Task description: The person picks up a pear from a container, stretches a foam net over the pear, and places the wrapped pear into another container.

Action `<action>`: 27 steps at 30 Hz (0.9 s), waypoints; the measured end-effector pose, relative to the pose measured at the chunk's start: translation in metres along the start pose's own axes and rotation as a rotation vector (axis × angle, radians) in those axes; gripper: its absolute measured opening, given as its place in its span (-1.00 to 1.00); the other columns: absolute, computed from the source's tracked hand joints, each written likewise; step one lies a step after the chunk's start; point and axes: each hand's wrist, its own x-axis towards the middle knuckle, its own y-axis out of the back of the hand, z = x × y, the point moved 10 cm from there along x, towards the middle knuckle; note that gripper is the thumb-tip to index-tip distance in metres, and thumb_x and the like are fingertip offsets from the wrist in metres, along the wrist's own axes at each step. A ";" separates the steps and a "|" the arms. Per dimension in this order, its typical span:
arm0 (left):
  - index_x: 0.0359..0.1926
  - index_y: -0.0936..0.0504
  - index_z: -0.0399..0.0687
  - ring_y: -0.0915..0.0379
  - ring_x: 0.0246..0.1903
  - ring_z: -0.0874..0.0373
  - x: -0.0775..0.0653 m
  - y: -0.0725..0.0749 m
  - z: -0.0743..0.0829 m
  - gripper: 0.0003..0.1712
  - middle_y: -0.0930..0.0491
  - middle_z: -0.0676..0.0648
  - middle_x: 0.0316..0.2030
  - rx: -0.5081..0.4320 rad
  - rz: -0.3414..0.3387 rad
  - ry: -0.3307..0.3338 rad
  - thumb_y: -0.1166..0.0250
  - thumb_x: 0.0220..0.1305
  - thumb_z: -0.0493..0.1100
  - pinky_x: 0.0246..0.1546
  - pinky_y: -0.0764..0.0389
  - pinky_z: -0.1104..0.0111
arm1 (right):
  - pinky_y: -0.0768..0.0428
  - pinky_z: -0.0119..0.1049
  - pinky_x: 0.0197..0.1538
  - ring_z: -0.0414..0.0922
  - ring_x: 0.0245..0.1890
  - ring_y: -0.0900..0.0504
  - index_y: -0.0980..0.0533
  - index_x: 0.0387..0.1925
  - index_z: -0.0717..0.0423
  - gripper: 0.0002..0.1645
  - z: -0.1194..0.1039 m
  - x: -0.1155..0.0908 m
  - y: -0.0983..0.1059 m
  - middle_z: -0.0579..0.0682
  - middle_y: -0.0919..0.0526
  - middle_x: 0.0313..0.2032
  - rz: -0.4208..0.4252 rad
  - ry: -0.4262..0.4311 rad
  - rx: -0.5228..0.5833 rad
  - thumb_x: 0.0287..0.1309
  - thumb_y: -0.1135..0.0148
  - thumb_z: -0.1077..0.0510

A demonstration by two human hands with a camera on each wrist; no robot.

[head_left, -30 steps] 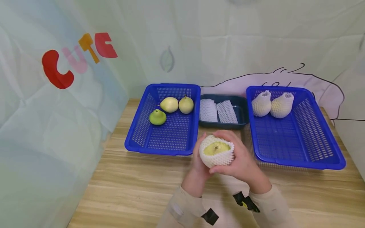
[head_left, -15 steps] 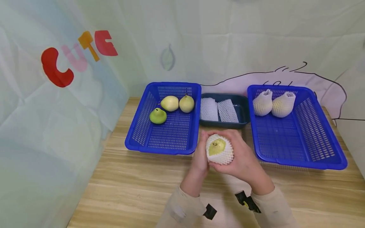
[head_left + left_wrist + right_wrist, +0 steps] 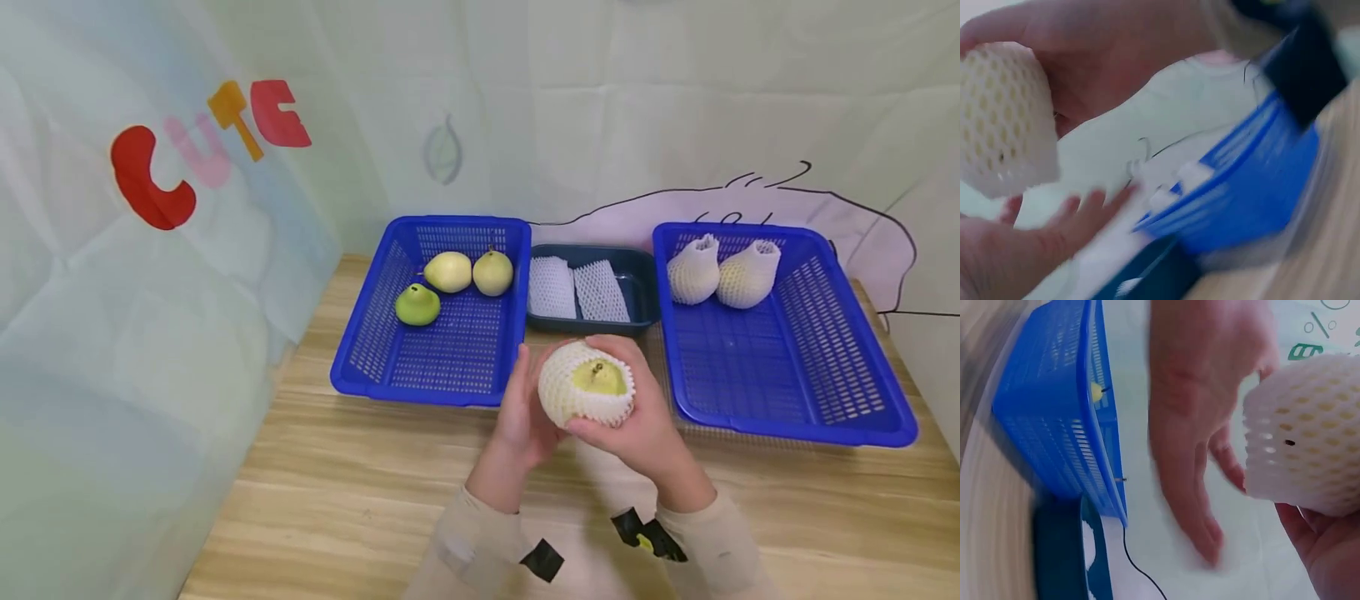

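A yellow-green pear [image 3: 600, 377] sits in a white foam net sleeve [image 3: 558, 392], its stem end showing through the opening. My right hand [image 3: 641, 421] grips the sleeved pear from the right, thumb at the near side and fingers round the far side. To its left is my left hand [image 3: 521, 425], palm turned towards the fruit. In the left wrist view the left hand's fingers [image 3: 1088, 219] stretch out straight below the sleeve, with a gap between. From the right wrist view, the left hand [image 3: 1191, 419] likewise appears extended beside the sleeve's edge.
At left, a blue basket [image 3: 420, 393] holds two pale yellow pears [image 3: 447, 272] and a green pear [image 3: 417, 306]. A dark teal tray [image 3: 641, 287] with two flat foam nets [image 3: 602, 292] stands mid-back. Two net-covered pears [image 3: 747, 275] lie in the right blue basket [image 3: 795, 432].
The sleeved pear has been turned and shifted slightly right and up, its stem end now facing more right. My left hand has come away from it; my right hand keeps hold.
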 end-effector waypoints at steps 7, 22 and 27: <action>0.09 -0.31 0.00 -0.58 -0.40 0.20 -0.001 -0.009 -0.020 -0.37 -0.57 0.00 -0.22 -0.101 -0.094 0.089 0.22 0.30 0.35 -0.46 -0.61 0.36 | -0.24 -0.32 0.16 -0.06 0.14 -0.33 -0.37 0.06 0.32 -0.19 0.000 0.002 0.009 0.16 -0.39 0.12 0.035 0.000 -0.001 -0.26 -0.51 0.11; 0.07 -0.32 -0.11 -0.40 -0.16 0.22 0.000 -0.016 -0.015 -0.24 -0.45 0.04 -0.17 0.102 0.026 0.135 0.38 0.25 0.38 -0.14 -0.45 0.37 | -0.33 -0.11 0.14 -0.10 0.15 -0.32 -0.18 0.31 0.08 0.21 0.002 -0.004 -0.003 0.01 -0.32 0.23 -0.400 -0.133 -0.154 -0.48 -0.62 0.15; 0.14 -0.29 -0.31 -0.44 -0.22 0.24 0.002 -0.016 -0.013 -0.06 -0.48 0.03 -0.19 0.144 0.059 0.096 0.46 0.25 0.42 -0.19 -0.47 0.43 | -0.32 -0.27 0.16 -0.11 0.15 -0.31 -0.16 0.30 0.14 0.22 -0.002 -0.005 -0.004 0.04 -0.29 0.22 -0.369 -0.116 -0.088 -0.48 -0.62 0.20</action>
